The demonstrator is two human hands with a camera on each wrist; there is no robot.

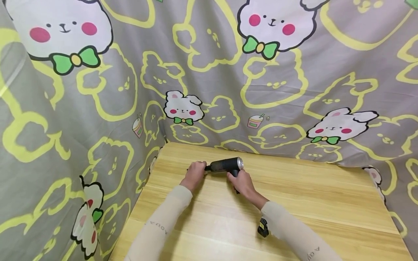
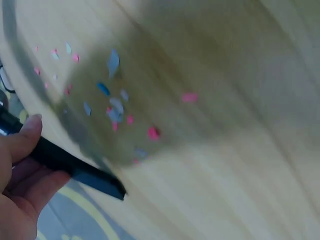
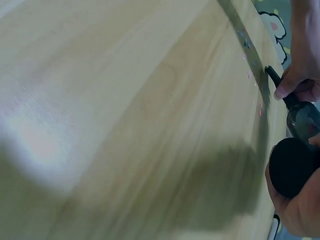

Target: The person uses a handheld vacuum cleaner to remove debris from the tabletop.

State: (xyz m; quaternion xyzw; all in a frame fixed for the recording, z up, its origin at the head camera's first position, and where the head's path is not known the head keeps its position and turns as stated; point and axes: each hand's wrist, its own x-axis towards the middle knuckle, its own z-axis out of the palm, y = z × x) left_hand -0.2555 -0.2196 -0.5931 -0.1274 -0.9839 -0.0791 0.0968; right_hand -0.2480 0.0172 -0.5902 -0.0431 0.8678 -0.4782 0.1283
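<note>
Black pistol-shaped plastic handheld vacuum (image 1: 228,165), held over far part of pale wood-grain worktop (image 1: 209,224)
Right hand (image 1: 244,182) grips its handle (image 1: 234,173); left hand (image 1: 195,175) pinches the slim black nozzle (image 2: 97,179), near small pink and blue scraps (image 2: 153,132); judged stiff, fairly light, smooth enough to slip; smoky translucent cup (image 1: 217,167) probably its most fragile part; best hold: handle for the weight, nozzle only steadied lightly

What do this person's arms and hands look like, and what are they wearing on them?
The left hand and right hand are ungloved. The left sleeve and right sleeve are long and pale beige, with small dark letters, seemingly "AQUA" on the left.
</note>
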